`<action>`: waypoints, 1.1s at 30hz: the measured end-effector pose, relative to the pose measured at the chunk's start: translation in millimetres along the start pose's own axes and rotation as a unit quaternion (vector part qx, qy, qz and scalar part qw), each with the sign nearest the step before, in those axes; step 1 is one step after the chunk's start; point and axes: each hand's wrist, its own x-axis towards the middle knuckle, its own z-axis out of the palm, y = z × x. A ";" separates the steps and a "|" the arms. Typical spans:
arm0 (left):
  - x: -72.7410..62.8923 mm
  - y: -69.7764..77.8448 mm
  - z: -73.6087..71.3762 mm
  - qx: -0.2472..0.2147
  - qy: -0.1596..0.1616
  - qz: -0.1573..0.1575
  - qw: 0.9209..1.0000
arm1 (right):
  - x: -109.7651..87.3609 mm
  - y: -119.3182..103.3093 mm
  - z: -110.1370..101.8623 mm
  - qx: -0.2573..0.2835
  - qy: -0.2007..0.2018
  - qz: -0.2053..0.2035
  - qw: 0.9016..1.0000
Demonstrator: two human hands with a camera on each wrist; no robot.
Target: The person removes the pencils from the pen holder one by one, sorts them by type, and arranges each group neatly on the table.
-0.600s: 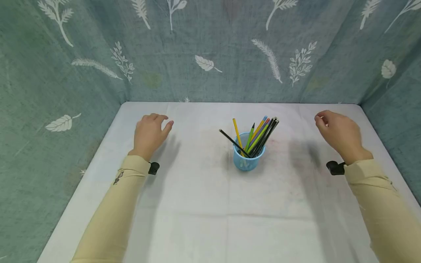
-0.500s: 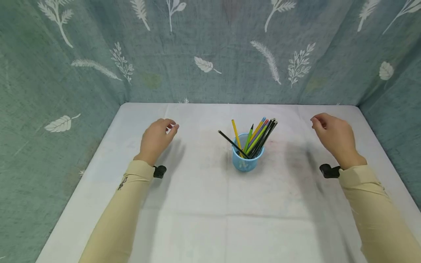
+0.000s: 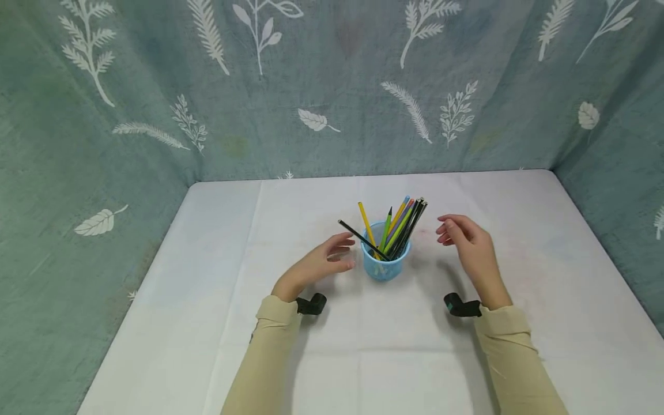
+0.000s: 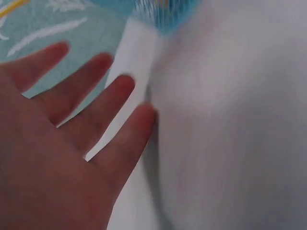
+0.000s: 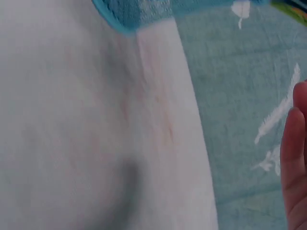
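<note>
A light blue cup (image 3: 383, 271) stands upright on the white-covered table, filled with several pencils (image 3: 400, 233) in black, green, yellow and other colours. One black pencil (image 3: 358, 233) leans out over the cup's left rim. Close to that side is my left hand (image 3: 316, 264), its fingers spread and holding nothing; the left wrist view shows its palm and parted fingers. On the cup's other side my right hand (image 3: 471, 249) hovers a little farther off with relaxed fingers and nothing in them. In the right wrist view the cup's lower part (image 5: 158, 12) shows at the top.
A white cloth (image 3: 358, 369) covers the table and carries faint creases and stains. Behind and at both sides hangs a grey-green curtain (image 3: 238, 121) with white leaf prints. A black wrist camera (image 3: 312, 304) sits at the left cuff, another wrist camera (image 3: 460, 305) at the right.
Both hands have moved inward from the table's sides toward the cup, the left one farther and nearer to it. The head view has tilted up slightly. The cup stays where it stood.
</note>
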 end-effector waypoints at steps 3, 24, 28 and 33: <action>6.3 1.7 17.8 -0.035 0.006 0.016 0.999 | 0.8 27.1 19.3 0.074 -0.008 -0.023 0.997; 22.2 34.4 73.4 -0.116 0.114 0.068 0.984 | -17.5 -31.5 80.9 0.039 0.078 -0.053 0.995; 25.8 32.0 75.7 -0.108 0.121 0.073 0.984 | -17.3 -31.2 73.7 -0.004 0.056 -0.069 0.996; 31.3 30.9 77.5 -0.072 0.149 0.079 0.983 | -14.9 -35.3 65.9 -0.047 0.052 -0.104 0.992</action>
